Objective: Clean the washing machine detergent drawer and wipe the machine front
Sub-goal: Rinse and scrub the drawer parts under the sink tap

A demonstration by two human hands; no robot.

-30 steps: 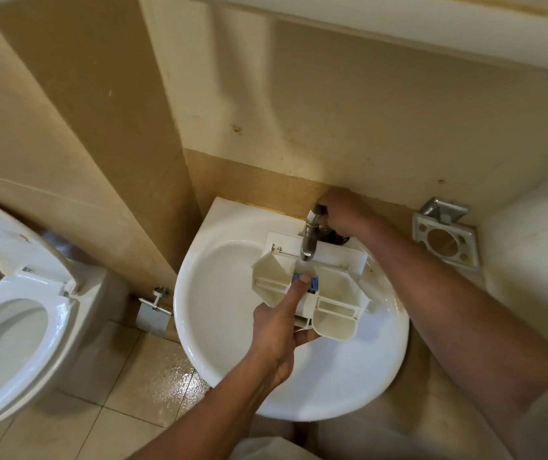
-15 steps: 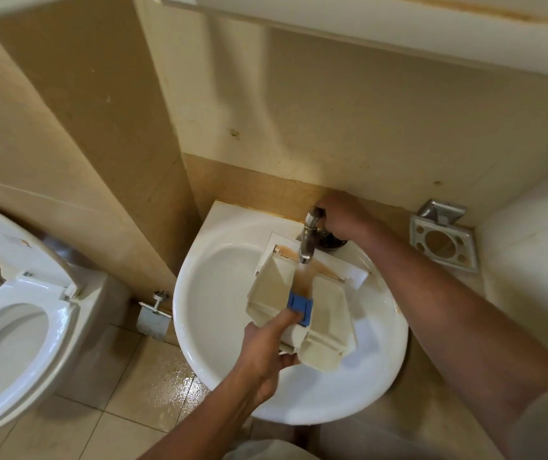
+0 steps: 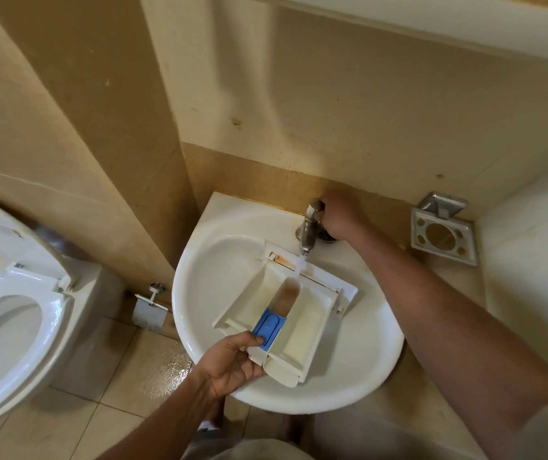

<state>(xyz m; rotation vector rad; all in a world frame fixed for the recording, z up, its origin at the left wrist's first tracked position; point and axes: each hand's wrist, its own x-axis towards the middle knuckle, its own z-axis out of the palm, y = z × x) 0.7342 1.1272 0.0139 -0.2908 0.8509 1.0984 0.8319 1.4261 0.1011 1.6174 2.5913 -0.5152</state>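
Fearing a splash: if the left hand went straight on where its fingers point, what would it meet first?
Likely the blue flap: the left hand grips the drawer, thumb seemingly on that flap.

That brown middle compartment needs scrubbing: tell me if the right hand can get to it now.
Probably yes: the middle compartment lies open, only water falling in, and the right hand grips the tap just beyond it.

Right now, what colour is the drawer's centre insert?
Blue: the insert in the off-white detergent drawer, clearest in head view.
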